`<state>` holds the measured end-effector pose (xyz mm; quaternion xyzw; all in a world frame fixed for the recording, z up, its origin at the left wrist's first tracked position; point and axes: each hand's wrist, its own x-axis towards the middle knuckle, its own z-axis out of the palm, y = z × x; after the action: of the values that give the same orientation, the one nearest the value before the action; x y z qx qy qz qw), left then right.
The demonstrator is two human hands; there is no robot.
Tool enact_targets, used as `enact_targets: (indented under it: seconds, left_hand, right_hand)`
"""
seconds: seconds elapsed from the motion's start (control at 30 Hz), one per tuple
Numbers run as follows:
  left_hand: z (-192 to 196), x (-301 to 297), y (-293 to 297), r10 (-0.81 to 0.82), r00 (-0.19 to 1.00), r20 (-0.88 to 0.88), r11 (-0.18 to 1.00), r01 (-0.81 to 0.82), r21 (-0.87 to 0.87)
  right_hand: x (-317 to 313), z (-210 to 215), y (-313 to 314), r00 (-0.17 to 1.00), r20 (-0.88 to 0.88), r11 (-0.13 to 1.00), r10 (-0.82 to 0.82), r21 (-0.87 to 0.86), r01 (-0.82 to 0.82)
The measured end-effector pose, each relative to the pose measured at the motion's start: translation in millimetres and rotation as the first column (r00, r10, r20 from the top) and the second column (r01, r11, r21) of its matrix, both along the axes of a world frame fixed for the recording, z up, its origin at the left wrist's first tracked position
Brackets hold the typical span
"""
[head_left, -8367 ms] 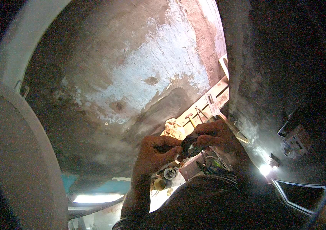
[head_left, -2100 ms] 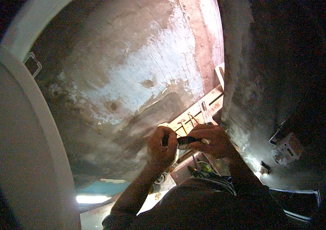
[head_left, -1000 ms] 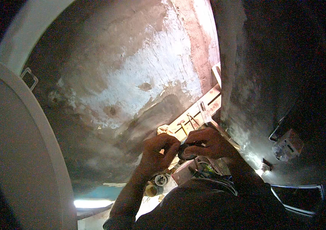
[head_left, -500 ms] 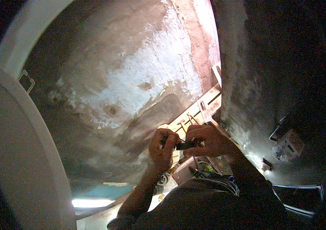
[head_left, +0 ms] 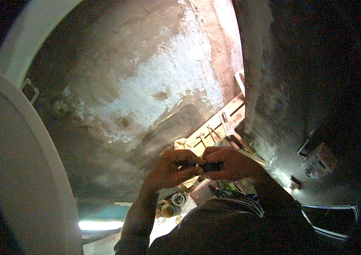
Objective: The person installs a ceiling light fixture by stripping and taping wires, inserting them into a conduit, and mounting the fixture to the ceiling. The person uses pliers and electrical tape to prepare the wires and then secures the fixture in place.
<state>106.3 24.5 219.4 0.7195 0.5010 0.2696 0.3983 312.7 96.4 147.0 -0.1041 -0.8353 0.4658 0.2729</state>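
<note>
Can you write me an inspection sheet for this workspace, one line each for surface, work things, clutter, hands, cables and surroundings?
Surface: wooden shelf slanting across a rough, patchy plastered wall.
Work things: small dark part held between both hands; its kind cannot be told.
Clutter: small round items and a pale box below the hands.
Hands: left hand and right hand meet on the dark part, fingers closed around it.
Cables: coloured wires under the right wrist.
Surroundings: white curved panel at left, dark wall at right with a small boxy fitting, dim light.
</note>
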Motion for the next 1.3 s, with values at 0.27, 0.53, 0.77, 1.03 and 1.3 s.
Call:
enact_targets:
  seconds: [0.27, 0.53, 0.77, 1.03, 1.3]
  left_hand:
    - [-36, 12, 21, 0.495, 0.676, 0.546, 0.820, -0.572, -0.034]
    - [-42, -14, 18, 0.481, 0.315, 0.818, 0.779, -0.583, -0.233]
    - [-11, -36, -21, 0.243, 0.482, 0.842, 0.862, -0.505, 0.040]
    - [179, -77, -123, -0.001, 0.613, 0.790, -0.037, -0.789, 0.613]
    - [339, 3, -130, 0.900, 0.426, -0.096, -0.108, 0.430, 0.896]
  right_hand:
    - [-4, 9, -12, 0.994, -0.109, 0.997, 0.006, -0.081, -0.015]
    - [-1, -7, -1, 0.970, -0.205, 0.923, -0.130, -0.383, 0.043]
    - [-1, 15, 24, 0.949, -0.251, 0.957, -0.190, 0.168, 0.236]
    - [9, 155, 76, 0.916, -0.351, 0.767, -0.194, 0.528, 0.365]
    - [11, 319, 63, 0.745, -0.662, 0.345, 0.081, 0.720, 0.602]
